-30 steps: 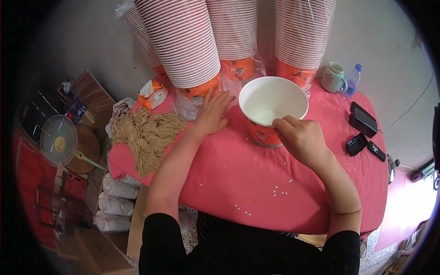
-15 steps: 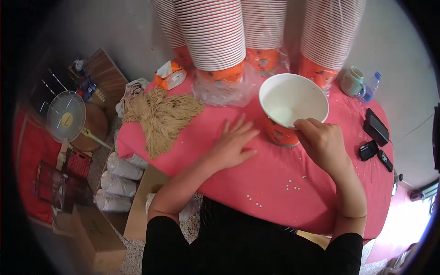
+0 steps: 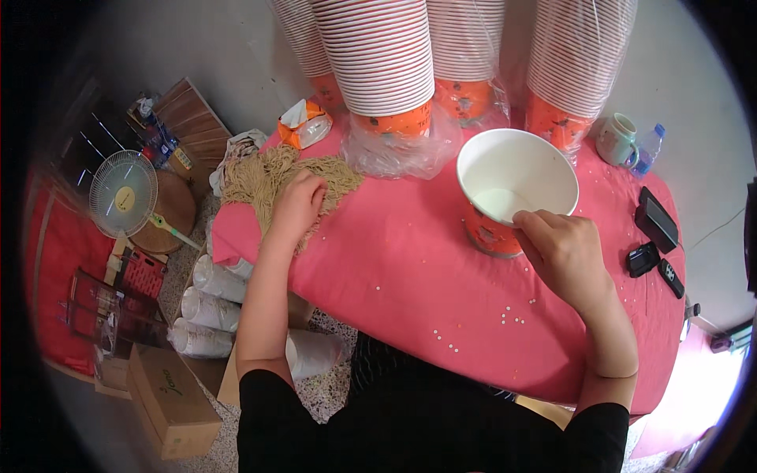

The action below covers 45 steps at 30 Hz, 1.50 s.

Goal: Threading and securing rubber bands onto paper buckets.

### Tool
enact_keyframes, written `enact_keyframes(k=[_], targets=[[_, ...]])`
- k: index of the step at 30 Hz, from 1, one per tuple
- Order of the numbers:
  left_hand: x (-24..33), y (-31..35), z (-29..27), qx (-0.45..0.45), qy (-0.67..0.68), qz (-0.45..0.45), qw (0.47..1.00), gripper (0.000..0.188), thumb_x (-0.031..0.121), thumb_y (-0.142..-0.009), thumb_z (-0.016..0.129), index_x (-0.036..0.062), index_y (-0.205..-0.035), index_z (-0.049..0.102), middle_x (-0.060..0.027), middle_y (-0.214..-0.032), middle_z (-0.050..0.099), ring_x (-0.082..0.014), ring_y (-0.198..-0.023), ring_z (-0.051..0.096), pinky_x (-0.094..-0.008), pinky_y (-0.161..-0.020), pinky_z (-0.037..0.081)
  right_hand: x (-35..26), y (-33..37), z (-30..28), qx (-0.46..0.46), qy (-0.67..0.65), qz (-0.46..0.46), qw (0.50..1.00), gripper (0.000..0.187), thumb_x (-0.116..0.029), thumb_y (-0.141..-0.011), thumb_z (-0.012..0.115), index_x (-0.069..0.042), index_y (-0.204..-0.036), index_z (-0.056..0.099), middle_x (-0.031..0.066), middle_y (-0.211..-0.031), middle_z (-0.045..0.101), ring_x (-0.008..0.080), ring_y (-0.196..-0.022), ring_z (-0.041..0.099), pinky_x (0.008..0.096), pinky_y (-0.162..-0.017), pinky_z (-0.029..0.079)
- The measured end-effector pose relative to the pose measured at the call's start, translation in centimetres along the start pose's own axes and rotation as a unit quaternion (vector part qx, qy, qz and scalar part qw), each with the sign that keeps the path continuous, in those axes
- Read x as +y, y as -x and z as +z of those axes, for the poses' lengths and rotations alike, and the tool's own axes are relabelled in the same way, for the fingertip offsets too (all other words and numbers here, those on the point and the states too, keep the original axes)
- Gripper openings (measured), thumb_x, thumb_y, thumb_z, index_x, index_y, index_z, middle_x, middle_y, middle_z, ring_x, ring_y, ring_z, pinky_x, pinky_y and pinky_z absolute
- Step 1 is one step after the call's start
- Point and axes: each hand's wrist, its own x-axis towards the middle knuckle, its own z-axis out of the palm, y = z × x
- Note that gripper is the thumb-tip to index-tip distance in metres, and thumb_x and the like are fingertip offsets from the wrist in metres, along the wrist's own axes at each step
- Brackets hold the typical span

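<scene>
Paper bucket: probably light, stiff-walled; take by rim
Right grip: pinched on bucket rim
Tan cords: likely soft; gather whole
Left grip: over cords, closure indiscernible

The pink-covered table bears strings, a bucket — and a mug.

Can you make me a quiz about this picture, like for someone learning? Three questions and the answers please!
1. Which hand holds the rim of the open paper bucket? A) left B) right
2. True or false: the left hand is at the tan strands.
3. Fill in: the pale green mug stands beside a see-through ____ with a blue cap.

Key:
1. B, the right hand
2. True
3. bottle
</scene>
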Motion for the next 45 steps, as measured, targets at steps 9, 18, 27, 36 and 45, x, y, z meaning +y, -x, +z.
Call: enact_keyframes(k=[9,18,27,36,45], targets=[[-1.1,-1.1,2.2,-0.03,-0.025,0.084,0.996,0.013,0.005,-0.078,0.065,0.0064,-0.091,0.066,-0.009,-0.093,0.06,-0.0308,-0.094,0.059,-0.0404,-0.08,0.049,0.3,0.0,0.2,-0.004,-0.004,0.009,1.0,0.013,-0.004,-0.074,0.063,-0.006,-0.084,0.054,0.0077,-0.066,0.053,0.0247,-0.054,0.059,0.0367,-0.046,0.045],[-1.7,-1.4,2.7,-0.029,0.078,0.026,0.996,0.009,0.007,-0.08,0.067,0.0038,-0.088,0.066,-0.0084,-0.092,0.062,-0.0281,-0.085,0.062,-0.0356,-0.075,0.05,0.6,-0.1,0.5,-0.001,-0.003,0.009,1.0,0.013,-0.004,-0.074,0.062,-0.006,-0.084,0.054,0.0074,-0.066,0.052,0.0243,-0.053,0.059,0.0363,-0.045,0.045],[-3.1,-1.3,3.2,-0.05,0.313,-0.096,0.944,0.012,0.003,-0.081,0.07,-0.0003,-0.092,0.065,-0.0027,-0.082,0.064,-0.0088,-0.075,0.057,-0.0241,-0.068,0.047,0.5,-0.2,0.5,0.004,-0.003,0.012,1.0,0.013,-0.004,-0.074,0.061,-0.007,-0.083,0.053,0.0072,-0.066,0.052,0.0244,-0.054,0.059,0.0364,-0.045,0.045],[-3.4,-1.9,1.8,-0.042,0.194,-0.068,0.978,0.01,0.004,-0.083,0.066,0.0008,-0.091,0.066,-0.0061,-0.085,0.066,-0.0172,-0.079,0.062,-0.0302,-0.072,0.049,0.6,-0.3,0.4,0.004,-0.009,0.008,1.0,0.015,-0.004,-0.073,0.063,-0.006,-0.086,0.056,0.0073,-0.067,0.053,0.0245,-0.054,0.059,0.0364,-0.046,0.046],[-0.1,-2.4,1.4,-0.091,0.026,0.071,0.993,0.013,0.0,-0.077,0.066,0.0007,-0.09,0.064,-0.0122,-0.095,0.06,-0.0318,-0.093,0.059,-0.0385,-0.08,0.048,0.6,-0.1,0.5,0.003,-0.006,0.016,1.0,0.013,-0.004,-0.075,0.063,-0.006,-0.084,0.055,0.0073,-0.066,0.052,0.0243,-0.053,0.059,0.0364,-0.046,0.045]])
